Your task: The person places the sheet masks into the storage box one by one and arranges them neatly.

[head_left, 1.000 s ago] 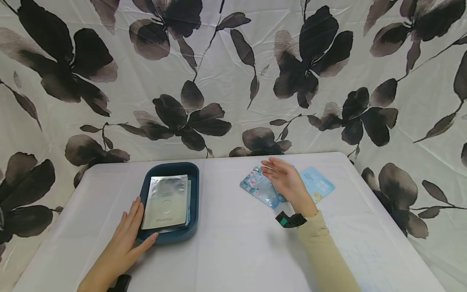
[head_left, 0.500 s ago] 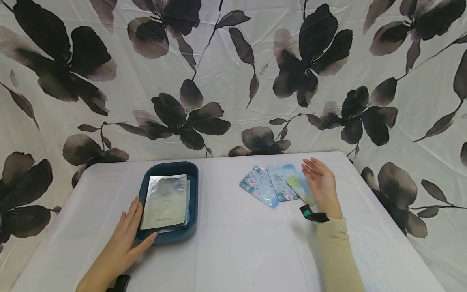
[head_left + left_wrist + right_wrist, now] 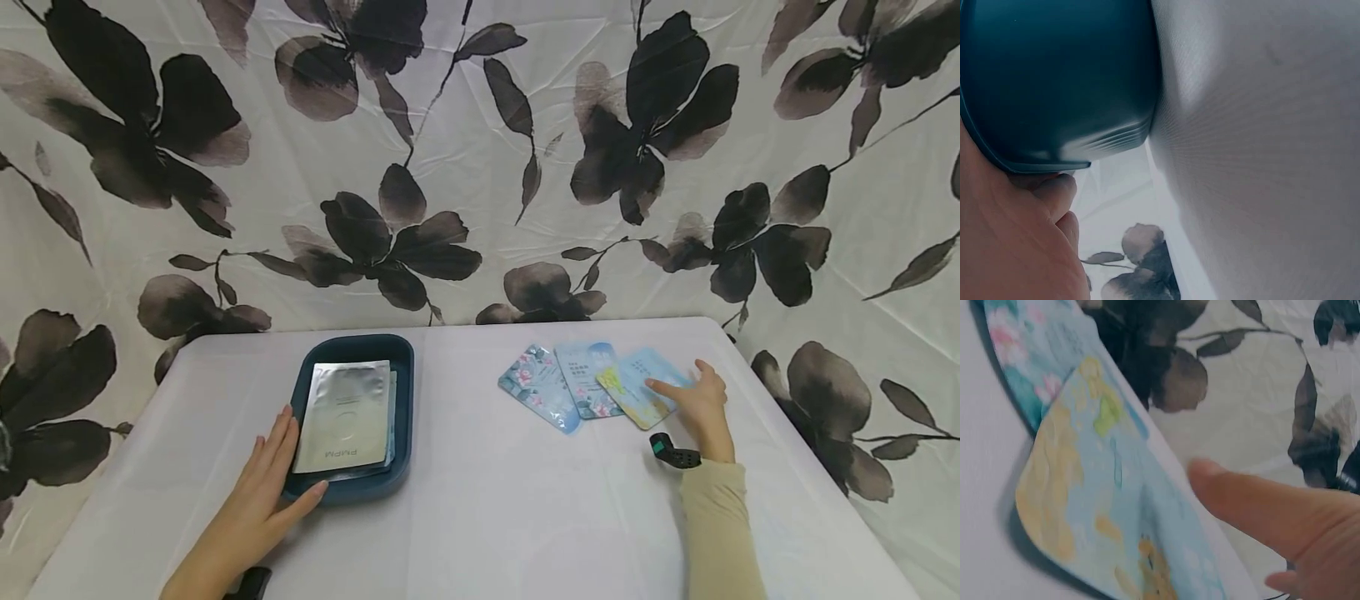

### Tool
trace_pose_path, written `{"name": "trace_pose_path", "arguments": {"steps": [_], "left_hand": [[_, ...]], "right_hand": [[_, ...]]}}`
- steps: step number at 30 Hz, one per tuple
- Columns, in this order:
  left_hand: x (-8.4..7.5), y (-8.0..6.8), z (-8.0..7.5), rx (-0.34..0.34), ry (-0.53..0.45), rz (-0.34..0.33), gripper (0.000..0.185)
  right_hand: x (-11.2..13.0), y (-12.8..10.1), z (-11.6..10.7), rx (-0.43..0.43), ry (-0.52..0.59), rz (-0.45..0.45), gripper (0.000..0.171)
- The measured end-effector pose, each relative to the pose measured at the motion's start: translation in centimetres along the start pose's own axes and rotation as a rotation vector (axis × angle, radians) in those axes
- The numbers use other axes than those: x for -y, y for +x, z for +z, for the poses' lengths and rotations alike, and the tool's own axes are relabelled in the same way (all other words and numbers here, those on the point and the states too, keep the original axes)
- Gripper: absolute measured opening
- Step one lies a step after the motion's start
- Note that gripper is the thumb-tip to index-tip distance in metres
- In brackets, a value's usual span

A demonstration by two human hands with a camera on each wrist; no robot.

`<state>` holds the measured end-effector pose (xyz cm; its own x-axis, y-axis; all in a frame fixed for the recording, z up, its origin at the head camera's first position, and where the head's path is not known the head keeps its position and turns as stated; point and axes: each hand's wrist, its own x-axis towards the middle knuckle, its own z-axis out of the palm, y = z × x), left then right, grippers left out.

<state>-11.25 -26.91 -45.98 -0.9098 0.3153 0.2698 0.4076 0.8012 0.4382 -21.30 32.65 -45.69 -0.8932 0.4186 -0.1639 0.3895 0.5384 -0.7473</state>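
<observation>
My left hand [image 3: 258, 492] rests along the left side of a dark blue tray [image 3: 405, 417], fingers straight and thumb at its near left corner. Inside the tray lies a silvery and pale sheet-mask packet [image 3: 345, 417] marked PMPM, atop a stack whose lower layers are mostly hidden. My right hand [image 3: 705, 408] is spread at the right side of a blue and yellow sheet-mask packet [image 3: 648, 379], with the thumb over it. In the right wrist view the thumb [image 3: 1241, 494] looks extended; whether it touches the packet [image 3: 1110, 487] I cannot tell.
Two more blue floral packets, a left one [image 3: 536, 387] and a middle one [image 3: 585, 379], lie fanned out beside the yellow-edged one on the white-covered table [image 3: 480, 517]. A floral cloth [image 3: 487, 167] hangs behind the table's far edge.
My right hand has moved rightwards from over the packets to the right side of the rightmost one, uncovering the fan of packets. The left hand stays at the tray.
</observation>
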Motion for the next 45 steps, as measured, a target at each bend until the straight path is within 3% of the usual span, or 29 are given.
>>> {"name": "trace_pose_path", "arguments": {"steps": [5,8,14,24,30,38,43,45], "left_hand": [[-0.1,0.0,-0.1,-0.013,-0.001,0.014,0.098],[-0.2,0.0,0.0,-0.021,-0.008,0.028,0.097],[0.0,0.0,0.2,-0.018,-0.013,0.024,0.096],[0.5,0.0,0.1,-0.025,-0.029,0.03,0.095],[0.1,-0.1,0.5,-0.022,-0.081,-0.003,0.096],[0.0,-0.1,0.4,-0.025,-0.046,0.002,0.098],[0.0,0.0,0.2,-0.029,-0.022,0.013,0.098],[0.0,0.1,0.2,-0.028,-0.028,0.016,0.097]], "right_hand": [[-0.9,0.3,0.1,0.121,-0.282,-0.126,0.109],[-1.0,0.2,0.2,0.138,-0.34,-0.142,0.105],[-0.7,-0.2,0.3,0.136,-0.28,-0.118,0.103],[-0.2,-0.4,0.7,0.05,-0.245,-0.088,0.097],[-0.1,-0.4,-0.2,0.082,-0.219,-0.015,0.092],[-0.7,-0.6,-1.3,0.128,0.033,0.028,0.076],[-1.0,-0.3,-1.5,0.069,0.122,0.015,0.068],[-1.0,-0.2,-1.5,0.029,0.209,0.021,0.065]]}}
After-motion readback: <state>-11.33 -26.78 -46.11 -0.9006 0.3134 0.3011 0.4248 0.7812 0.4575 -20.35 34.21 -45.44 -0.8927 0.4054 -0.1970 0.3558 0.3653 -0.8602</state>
